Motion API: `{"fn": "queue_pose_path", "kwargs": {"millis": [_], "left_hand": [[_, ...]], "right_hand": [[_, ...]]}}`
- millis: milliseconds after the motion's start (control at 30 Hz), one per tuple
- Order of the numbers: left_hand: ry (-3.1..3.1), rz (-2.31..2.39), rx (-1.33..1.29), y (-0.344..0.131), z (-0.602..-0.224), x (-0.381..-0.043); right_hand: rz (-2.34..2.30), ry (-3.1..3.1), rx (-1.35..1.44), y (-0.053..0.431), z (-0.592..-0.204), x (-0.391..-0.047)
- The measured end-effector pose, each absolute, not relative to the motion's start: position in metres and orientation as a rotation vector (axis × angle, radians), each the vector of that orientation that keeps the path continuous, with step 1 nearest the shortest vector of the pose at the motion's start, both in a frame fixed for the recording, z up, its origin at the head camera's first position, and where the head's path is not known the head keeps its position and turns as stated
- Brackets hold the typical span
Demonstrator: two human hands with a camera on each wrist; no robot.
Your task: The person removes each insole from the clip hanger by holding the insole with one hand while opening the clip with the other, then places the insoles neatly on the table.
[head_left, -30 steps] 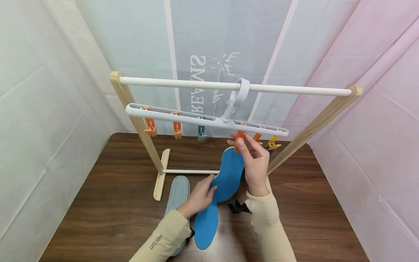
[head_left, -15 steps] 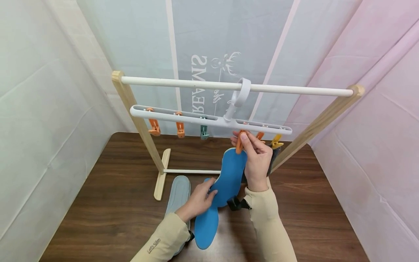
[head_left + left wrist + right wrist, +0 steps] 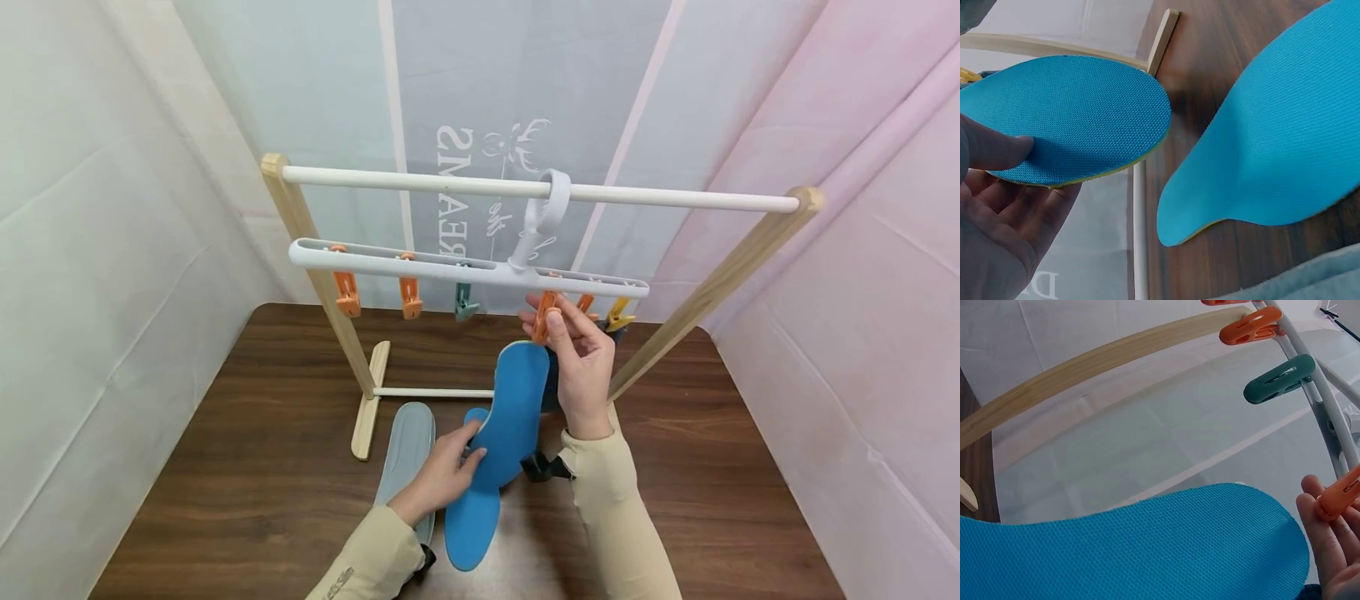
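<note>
My left hand (image 3: pixel 438 469) pinches a blue insole (image 3: pixel 512 417) by its edge, thumb on the blue face and fingers beneath, as the left wrist view shows. The insole tilts up toward a pale grey clip hanger (image 3: pixel 420 265). On that hanger, my right hand (image 3: pixel 587 367) holds an orange clip (image 3: pixel 544 321) between thumb and fingers. In the right wrist view, a gap separates the insole's rounded end (image 3: pixel 1272 531) from the clip (image 3: pixel 1340 495). A second blue insole (image 3: pixel 472 525) lies on the table, partly hidden under the held one.
The hanger hooks over the white rail (image 3: pixel 360 177) of a wooden rack. Further orange clips (image 3: pixel 410 298), a green clip (image 3: pixel 464 302) and a yellow clip (image 3: pixel 619 313) hang from it. Something dark hangs behind my right hand. A grey insole (image 3: pixel 408 446) lies left on the table (image 3: pixel 247 467).
The held insole's upper end has shifted left, out from under the orange clip. My left hand has moved left and slightly down. My right hand stays at the clip; the hanger swings slightly.
</note>
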State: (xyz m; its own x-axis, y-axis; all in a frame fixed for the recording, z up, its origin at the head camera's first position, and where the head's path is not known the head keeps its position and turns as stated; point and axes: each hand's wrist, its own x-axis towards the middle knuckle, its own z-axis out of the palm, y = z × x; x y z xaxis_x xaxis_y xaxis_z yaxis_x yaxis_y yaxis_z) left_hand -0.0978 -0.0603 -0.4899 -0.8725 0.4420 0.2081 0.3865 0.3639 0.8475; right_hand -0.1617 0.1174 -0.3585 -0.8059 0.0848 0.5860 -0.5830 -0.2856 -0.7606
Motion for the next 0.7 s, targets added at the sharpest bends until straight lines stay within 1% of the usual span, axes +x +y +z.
{"fn": "queue_pose_path", "kwargs": {"millis": [700], "left_hand": [[2.431, 1.591, 0.618, -0.083, -0.495, -0.082]], "right_hand": [[2.245, -1.461, 0.609, 0.118, -0.368, -0.166]]}}
